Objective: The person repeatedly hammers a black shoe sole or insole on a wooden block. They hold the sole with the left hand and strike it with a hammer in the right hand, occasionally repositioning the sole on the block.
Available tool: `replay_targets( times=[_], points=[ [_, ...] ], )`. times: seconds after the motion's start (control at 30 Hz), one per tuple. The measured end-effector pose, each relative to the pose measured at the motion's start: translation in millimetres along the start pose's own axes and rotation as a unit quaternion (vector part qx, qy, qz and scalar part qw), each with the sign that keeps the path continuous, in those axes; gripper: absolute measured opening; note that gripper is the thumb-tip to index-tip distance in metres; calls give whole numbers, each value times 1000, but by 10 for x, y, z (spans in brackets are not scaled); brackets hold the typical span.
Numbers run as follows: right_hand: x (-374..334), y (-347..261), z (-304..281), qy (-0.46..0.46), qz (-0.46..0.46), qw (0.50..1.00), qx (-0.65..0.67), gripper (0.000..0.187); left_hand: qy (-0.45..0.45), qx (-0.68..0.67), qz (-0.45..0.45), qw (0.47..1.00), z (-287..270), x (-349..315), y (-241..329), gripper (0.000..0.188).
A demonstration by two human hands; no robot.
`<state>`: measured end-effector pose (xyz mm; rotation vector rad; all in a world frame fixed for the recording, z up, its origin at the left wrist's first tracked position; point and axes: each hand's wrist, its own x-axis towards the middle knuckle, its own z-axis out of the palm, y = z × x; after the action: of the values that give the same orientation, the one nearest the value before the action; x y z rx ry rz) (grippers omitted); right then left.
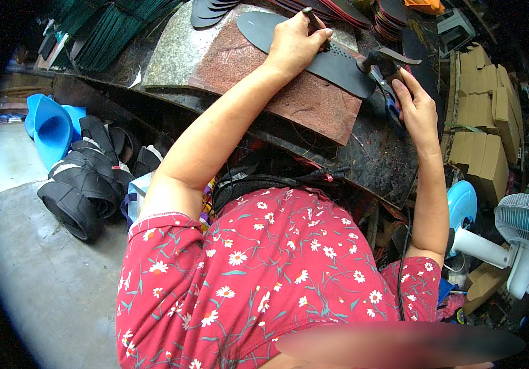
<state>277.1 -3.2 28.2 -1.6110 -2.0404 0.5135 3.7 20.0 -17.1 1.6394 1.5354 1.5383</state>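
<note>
Sole [344, 71] — dark grey, perforated near its middle — is lying on a red board [313, 117] on the table [382, 161]. Left hand [294, 46] is gripping a punch [311, 18] over it; right hand [416, 106] is gripping a hammer [372, 59], its head hovering near the sole's right end.

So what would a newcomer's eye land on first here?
The red daisy-patterned shirt fills the lower middle. Above it, the left hand holds a dark rod-like tool over a dark sole-shaped piece, and the right hand grips a hammer. A white fan sits toward the right edge.
</note>
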Motion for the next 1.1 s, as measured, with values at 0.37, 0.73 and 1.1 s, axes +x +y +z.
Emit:
replay_targets(
  times=[0.37, 0.73, 1.1],
  points=[
    [-269, -1022, -732, 215, -223, 924, 221, 44, -14, 145, 168, 975, 46, -77, 132, 23],
    [-663, 26, -461, -1, -162, 987, -20, 36, 2, 126, 163, 978, 72, -89, 181, 24],
    [-148, -322, -215, -47, -310, 939, -140, 39, -21, 71, 74, 994, 37, -94, 205, 17]
  ],
)
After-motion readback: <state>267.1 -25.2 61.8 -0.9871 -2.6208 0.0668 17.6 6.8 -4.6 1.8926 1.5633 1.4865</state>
